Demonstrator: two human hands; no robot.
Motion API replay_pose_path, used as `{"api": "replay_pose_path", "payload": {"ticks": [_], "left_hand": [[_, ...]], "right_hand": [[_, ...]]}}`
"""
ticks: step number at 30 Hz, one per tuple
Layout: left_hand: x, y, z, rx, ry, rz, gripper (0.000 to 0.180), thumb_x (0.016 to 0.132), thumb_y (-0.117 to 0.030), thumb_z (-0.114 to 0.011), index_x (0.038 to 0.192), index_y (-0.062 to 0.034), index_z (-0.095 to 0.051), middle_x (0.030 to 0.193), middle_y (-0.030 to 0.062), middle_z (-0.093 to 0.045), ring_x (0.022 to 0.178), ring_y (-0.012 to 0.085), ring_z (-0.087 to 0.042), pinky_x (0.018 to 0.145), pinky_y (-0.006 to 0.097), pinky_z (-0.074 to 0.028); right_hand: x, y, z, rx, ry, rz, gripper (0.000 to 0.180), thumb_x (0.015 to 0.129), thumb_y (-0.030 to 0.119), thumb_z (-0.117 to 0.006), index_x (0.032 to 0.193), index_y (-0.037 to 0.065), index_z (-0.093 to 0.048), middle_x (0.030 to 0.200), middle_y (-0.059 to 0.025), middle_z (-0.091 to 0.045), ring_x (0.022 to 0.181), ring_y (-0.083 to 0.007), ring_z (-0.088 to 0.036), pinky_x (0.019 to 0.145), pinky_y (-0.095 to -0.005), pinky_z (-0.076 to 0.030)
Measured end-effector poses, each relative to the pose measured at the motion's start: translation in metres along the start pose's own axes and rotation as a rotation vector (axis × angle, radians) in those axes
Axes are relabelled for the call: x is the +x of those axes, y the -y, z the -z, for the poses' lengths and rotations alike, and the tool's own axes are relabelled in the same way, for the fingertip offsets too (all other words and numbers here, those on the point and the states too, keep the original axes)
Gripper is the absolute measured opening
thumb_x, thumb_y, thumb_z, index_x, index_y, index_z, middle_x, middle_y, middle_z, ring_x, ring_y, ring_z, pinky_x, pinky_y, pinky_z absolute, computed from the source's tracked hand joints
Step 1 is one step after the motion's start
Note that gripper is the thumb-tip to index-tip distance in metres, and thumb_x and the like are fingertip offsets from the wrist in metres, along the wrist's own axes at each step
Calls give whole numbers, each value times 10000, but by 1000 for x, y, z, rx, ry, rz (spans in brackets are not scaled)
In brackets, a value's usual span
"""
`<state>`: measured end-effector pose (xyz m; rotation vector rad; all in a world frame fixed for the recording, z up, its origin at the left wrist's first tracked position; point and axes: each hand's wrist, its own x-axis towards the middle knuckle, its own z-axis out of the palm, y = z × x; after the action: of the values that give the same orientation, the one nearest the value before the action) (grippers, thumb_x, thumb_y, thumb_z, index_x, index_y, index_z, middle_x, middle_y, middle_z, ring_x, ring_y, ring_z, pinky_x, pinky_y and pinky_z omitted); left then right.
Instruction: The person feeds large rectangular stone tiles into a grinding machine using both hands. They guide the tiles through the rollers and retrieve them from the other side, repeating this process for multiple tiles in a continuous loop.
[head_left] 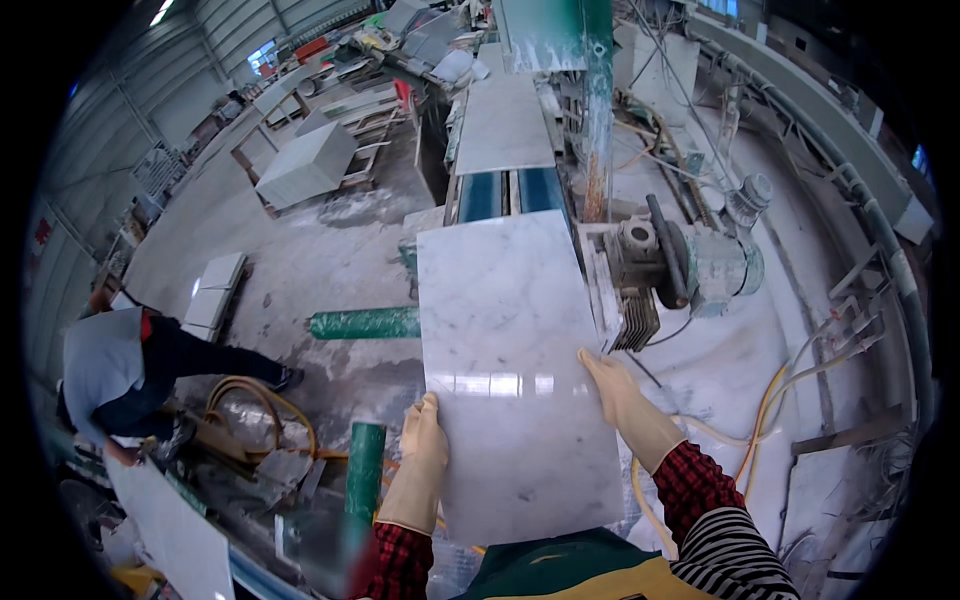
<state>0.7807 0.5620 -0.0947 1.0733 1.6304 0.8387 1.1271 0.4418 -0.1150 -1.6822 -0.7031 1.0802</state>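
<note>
A polished white marble slab (515,330) with grey veining stretches away from my body, its far end at the blue conveyor belts (483,198). On its left edge, near the close end, my left hand (424,440) is closed, in a cream rubber glove. My right hand (618,395), gloved the same way, grips the right edge a little farther up. The fingers beneath the slab are hidden. Beyond a short stretch of bare belt, a second pale slab (505,125) lies on the conveyor.
A motor with gearbox (710,255) stands right of the conveyor. Green rollers (366,325) jut out on the left. A co-worker (105,365) bends over another slab (175,525) at lower left. Yellow hoses (765,420) run along the right; stacked slabs (305,165) stand farther back.
</note>
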Motion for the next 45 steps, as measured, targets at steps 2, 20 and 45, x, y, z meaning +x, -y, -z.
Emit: {"api": "replay_pose_path", "payload": {"ticks": [2, 20, 45], "left_hand": [[5, -26, -23, -11, 111, 56, 538, 1041, -491, -591, 1196, 15, -692, 1161, 124, -710, 1067, 210, -637, 974, 353, -492], [121, -29, -15, -384, 766, 394, 498, 1043, -423, -636, 1299, 5, -650, 1253, 135, -704, 1141, 212, -667, 980, 362, -528], [46, 99, 4, 65, 556, 416, 514, 1056, -469, -657, 1294, -17, -717, 1185, 55, -754, 1078, 128, -659, 964, 286, -503]], "right_hand": [[8, 29, -2, 98, -113, -233, 695, 966, 557, -718, 1367, -4, -632, 1258, -155, -689, 1092, -270, -668, 916, -413, -542], [105, -3, -7, 100, -298, -528, 735, 987, 648, -634, 1359, 16, -676, 1248, -117, -688, 1093, -234, -608, 950, -391, -491], [-108, -91, -32, 505, -87, -661, 580, 1055, 437, -659, 1412, 6, -507, 1310, -152, -648, 1054, -291, -728, 886, -411, -629]]}}
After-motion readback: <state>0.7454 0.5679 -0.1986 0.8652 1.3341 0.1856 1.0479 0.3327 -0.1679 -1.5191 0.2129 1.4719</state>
